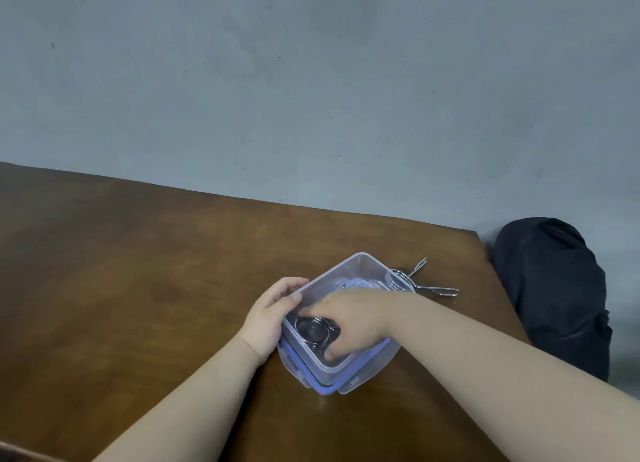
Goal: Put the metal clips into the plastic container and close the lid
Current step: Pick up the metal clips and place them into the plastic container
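Observation:
A clear plastic container [349, 265] stands on the brown table, resting on its blue-rimmed lid [325, 387]. My left hand [273, 309] grips the container's left wall, thumb over the rim. My right hand [349, 323] reaches down inside the box, fingers around a coiled metal clip [313, 328] at its bottom. A second metal clip [420, 281] with two long handles lies on the table just behind the container's right corner.
The wooden table [138, 271] ends at its right edge near a dark cloth bundle [554, 295] that sits beside it. A grey wall rises behind the table.

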Motion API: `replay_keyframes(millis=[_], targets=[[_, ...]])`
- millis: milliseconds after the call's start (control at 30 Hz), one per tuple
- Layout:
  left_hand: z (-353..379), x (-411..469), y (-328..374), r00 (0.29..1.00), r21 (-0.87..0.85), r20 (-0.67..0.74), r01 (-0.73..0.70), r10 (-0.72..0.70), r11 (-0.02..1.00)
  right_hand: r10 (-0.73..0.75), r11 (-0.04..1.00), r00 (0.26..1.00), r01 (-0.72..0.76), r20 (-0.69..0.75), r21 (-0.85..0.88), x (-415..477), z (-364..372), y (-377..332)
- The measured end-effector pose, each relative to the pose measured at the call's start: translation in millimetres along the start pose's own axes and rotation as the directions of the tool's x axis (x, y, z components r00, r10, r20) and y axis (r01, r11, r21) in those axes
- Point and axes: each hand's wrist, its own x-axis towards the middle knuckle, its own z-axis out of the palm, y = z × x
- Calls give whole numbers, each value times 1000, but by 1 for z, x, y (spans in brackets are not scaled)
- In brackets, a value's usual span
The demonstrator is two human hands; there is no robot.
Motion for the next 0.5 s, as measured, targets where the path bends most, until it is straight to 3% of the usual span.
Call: replay_keyframes(millis=[133, 367, 500], targets=[[1, 13, -1, 1000, -64, 3, 24, -24, 998, -14, 999, 999, 15, -34, 50, 6, 3, -2], [16, 30, 5, 998, 3, -50, 36, -36, 999, 111, 991, 991, -104, -74, 87, -5, 13, -5], [17, 26, 7, 997, 54, -71, -27, 31, 998, 176, 984, 968, -168, -181, 61, -20, -5, -1]])
